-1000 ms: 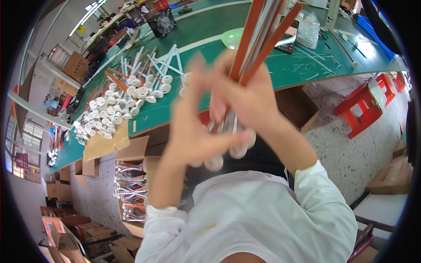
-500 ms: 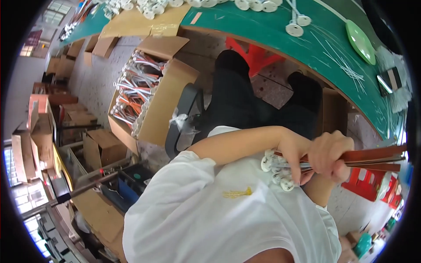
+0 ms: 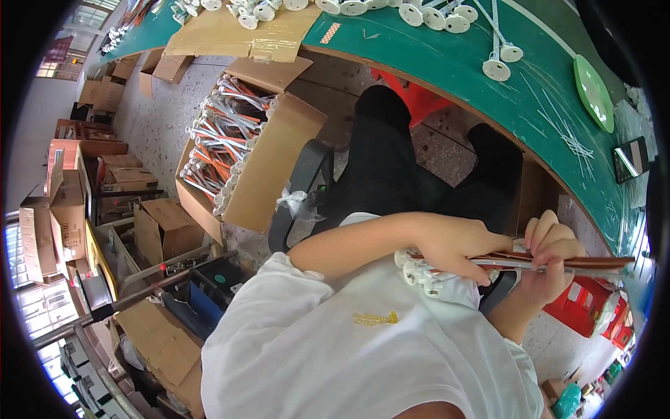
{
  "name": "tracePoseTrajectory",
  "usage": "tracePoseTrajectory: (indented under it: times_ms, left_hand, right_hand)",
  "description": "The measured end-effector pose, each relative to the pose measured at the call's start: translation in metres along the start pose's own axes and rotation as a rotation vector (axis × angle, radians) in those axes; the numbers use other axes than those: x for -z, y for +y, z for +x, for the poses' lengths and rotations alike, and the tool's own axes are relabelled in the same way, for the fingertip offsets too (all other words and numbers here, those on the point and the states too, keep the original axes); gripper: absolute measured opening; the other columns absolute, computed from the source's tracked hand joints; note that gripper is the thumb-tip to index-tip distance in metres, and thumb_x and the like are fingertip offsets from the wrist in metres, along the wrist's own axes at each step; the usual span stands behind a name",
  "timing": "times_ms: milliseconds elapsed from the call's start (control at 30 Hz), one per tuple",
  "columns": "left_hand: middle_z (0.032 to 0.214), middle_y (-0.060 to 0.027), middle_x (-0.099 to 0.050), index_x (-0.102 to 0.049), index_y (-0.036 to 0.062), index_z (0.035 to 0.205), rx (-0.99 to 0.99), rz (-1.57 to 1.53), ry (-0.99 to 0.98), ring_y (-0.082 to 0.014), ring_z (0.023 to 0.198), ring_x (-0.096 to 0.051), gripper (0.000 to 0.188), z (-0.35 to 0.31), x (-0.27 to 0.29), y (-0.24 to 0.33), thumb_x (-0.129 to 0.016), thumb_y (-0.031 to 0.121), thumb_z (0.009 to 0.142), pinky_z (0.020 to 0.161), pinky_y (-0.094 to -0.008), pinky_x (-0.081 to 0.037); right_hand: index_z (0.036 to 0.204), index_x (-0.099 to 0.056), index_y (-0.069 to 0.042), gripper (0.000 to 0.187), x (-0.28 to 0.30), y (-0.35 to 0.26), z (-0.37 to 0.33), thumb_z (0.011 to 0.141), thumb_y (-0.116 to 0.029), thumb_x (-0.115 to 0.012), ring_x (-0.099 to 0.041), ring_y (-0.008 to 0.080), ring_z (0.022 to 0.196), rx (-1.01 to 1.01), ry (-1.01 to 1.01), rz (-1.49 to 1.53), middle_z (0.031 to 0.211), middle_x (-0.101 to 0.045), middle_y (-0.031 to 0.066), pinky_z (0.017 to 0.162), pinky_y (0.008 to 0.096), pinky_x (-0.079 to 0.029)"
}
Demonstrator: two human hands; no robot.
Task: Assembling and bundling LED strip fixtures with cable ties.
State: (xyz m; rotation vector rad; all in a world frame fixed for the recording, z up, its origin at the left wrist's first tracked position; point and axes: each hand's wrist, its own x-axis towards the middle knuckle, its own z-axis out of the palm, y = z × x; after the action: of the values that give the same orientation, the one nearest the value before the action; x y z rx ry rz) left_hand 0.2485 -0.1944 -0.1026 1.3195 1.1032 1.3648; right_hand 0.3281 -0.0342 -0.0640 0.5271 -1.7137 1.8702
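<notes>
A bundle of long brown and whitish strips [image 3: 590,264] lies across the front of my body. White round caps [image 3: 421,276] cluster at its left end. My left hand [image 3: 460,246] is closed round the bundle close to the caps, its thumb along the near side. Farther right, my right hand [image 3: 553,253] grips the same strips with bent fingers above and the thumb below. The strips' free ends stick out past it to the right. Part of the bundle is hidden under both hands.
On the left, an open cardboard box [image 3: 272,171] holds many similar capped strips [image 3: 223,143]. Ahead, a green-topped table [image 3: 447,66] carries white round-based pieces [image 3: 496,69], loose thin white strips [image 3: 569,136], a green dish [image 3: 593,94] and a phone [image 3: 631,160]. A red container [image 3: 583,307] stands at right.
The bundle and my left hand have shifted slightly left. My right hand's fingers have loosened from a tight fist and lifted a little. The view has also shifted slightly.
</notes>
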Motion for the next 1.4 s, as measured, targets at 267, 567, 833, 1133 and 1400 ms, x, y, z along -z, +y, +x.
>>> tracePoseTrajectory:
  times_ms: [267,567,833,1133,1400]
  left_hand:
    - [0.075,-0.0212,-0.062,-0.053,-0.0028,0.101,0.101,0.345,0.42,-0.0405,0.068,-0.063,0.024,0.008,-0.043,0.005,-0.055,0.02,0.093,0.058,-0.0484,-0.047]
    - [0.061,-0.0111,-0.059,-0.046,-0.0011,0.099,-0.007,0.122,0.606,-0.0286,0.052,-0.06,0.014,0.01,-0.044,-0.03,-0.046,0.013,0.097,0.051,-0.0382,-0.048]
    - [0.063,-0.0101,-0.051,-0.039,0.0052,0.103,-0.121,-0.353,0.903,-0.016,0.051,-0.051,0.032,-0.01,-0.034,-0.054,-0.034,0.037,0.104,0.05,-0.028,-0.045]
    - [0.068,-0.01,-0.054,-0.039,0.0059,0.105,-0.044,-0.312,0.805,-0.0149,0.056,-0.056,0.03,-0.017,-0.031,-0.043,-0.032,0.036,0.105,0.054,-0.0272,-0.049]
    - [0.07,-0.0095,-0.056,-0.039,0.0051,0.105,-0.035,-0.321,0.794,-0.0134,0.058,-0.056,0.029,-0.017,-0.027,-0.051,-0.031,0.033,0.105,0.056,-0.0268,-0.05]
  right_hand:
    - [0.066,-0.053,-0.004,0.03,0.002,0.003,-0.011,0.09,-0.019,-0.062,-0.037,0.0154,0.062,-0.145,0.222,-0.115,0.066,-0.049,0.0043,0.052,0.0286,-0.029]
    - [0.093,-0.067,0.004,0.026,0.008,-0.001,0.015,0.083,-0.02,-0.067,-0.06,0.0176,0.073,-0.434,-0.024,-0.367,0.078,-0.062,0.0109,0.063,0.0287,-0.046]
    - [0.091,-0.068,-0.001,0.009,0.077,-0.003,0.096,0.084,-0.006,-0.067,-0.062,0.0136,0.075,-0.051,0.136,-1.137,0.088,-0.068,0.0081,0.062,0.0259,-0.048]
    - [0.083,-0.065,-0.001,0.02,0.061,0.078,0.172,0.065,-0.008,-0.071,-0.067,0.0311,0.078,-0.477,-0.337,-1.628,0.082,-0.068,0.0146,0.074,0.0382,-0.054]
    - [0.081,-0.074,-0.002,0.02,0.099,0.071,0.177,0.064,-0.011,-0.072,-0.066,0.0191,0.064,-0.408,-0.06,-1.134,0.071,-0.07,0.0109,0.064,0.0292,-0.052]
